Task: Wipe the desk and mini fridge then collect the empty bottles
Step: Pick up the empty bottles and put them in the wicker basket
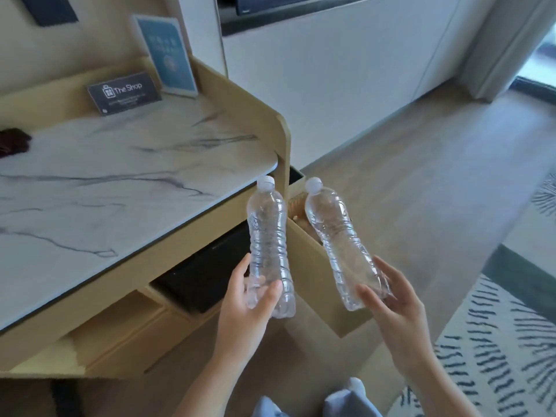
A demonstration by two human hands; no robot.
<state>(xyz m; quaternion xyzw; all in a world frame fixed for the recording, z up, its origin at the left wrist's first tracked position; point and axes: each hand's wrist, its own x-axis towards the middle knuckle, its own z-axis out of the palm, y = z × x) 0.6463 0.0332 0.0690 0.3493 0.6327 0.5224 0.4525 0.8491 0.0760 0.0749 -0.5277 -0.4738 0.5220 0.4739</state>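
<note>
A person's left hand [251, 299] gripped a clear capped bottle [268, 245] near its base, fingers wrapped around it; the right hand [391, 299] clasped a second bottle [340, 245] the same way, both held in the air just off the desk's [120, 182] right front corner. Whether any liquid remained could not be made out. A dark recess [204, 275] under the desk edge was partly hidden behind the left bottle. Toward the back edge stood a dark card [124, 93] and a blue sign [167, 55]; a dark cloth [13, 142] was cut off at the left.
</note>
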